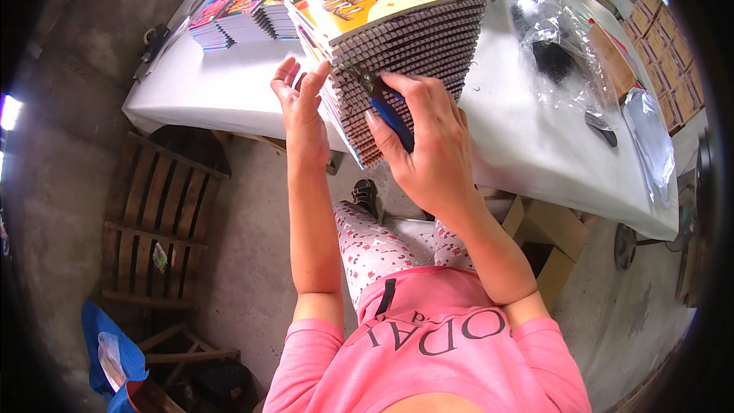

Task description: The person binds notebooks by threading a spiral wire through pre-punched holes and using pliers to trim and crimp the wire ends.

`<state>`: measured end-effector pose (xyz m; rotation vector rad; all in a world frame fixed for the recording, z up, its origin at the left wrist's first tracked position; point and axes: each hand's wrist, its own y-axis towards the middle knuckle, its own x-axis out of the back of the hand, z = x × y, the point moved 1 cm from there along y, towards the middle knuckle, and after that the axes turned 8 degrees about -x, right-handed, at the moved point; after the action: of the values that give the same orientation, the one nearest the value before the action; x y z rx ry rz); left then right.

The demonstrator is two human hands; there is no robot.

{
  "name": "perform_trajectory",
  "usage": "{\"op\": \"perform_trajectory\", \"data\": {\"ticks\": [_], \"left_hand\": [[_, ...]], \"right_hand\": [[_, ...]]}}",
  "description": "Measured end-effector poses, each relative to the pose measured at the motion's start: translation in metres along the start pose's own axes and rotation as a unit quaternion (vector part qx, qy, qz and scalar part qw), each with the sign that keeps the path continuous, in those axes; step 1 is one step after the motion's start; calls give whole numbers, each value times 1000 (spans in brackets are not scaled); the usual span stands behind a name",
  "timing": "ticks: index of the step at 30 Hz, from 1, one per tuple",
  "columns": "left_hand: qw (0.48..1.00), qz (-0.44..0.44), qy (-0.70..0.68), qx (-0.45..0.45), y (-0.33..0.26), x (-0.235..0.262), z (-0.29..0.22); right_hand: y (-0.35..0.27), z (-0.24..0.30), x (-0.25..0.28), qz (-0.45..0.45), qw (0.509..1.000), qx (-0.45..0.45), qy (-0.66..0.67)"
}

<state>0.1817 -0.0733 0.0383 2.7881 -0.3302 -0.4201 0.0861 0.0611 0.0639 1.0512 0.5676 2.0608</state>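
A tall stack of spiral-bound books [428, 50] with colourful covers stands at the table's near edge, its black coil bindings facing me. My right hand [434, 126] grips a pair of blue-handled pliers [391, 116]. Their metal jaws rest at the coil ends near the stack's left corner; whether they are closed on a wire is too small to tell. Just left of that corner is my left hand [300, 103], held up with its fingers apart and slightly bent. Its fingertips are close to the page edges, and nothing is in it.
More stacks of spiral-bound books [222, 23] cover the far left of the white-covered table [520, 138]. To the right lies a clear plastic bag [562, 46] with something black in it. An open cardboard box [554, 248] sits below, and a slatted wooden rack [157, 222] stands at left.
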Motion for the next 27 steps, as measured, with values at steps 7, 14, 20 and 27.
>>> {"op": "perform_trajectory", "data": {"ticks": [7,14,20,27], "left_hand": [[1000,1,-23,7,-1,0,5],[1000,-8,-21,1,-3,-1,1],[999,-21,10,-43,-2,-3,-5],[995,-30,-55,-79,4,-8,-16]], "right_hand": [[2,1,-15,50,996,-39,61],[1,-10,-17,230,824,-237,460],[1,-3,-5,-43,999,18,-11],[6,-2,-9,-49,996,44,-55]]}}
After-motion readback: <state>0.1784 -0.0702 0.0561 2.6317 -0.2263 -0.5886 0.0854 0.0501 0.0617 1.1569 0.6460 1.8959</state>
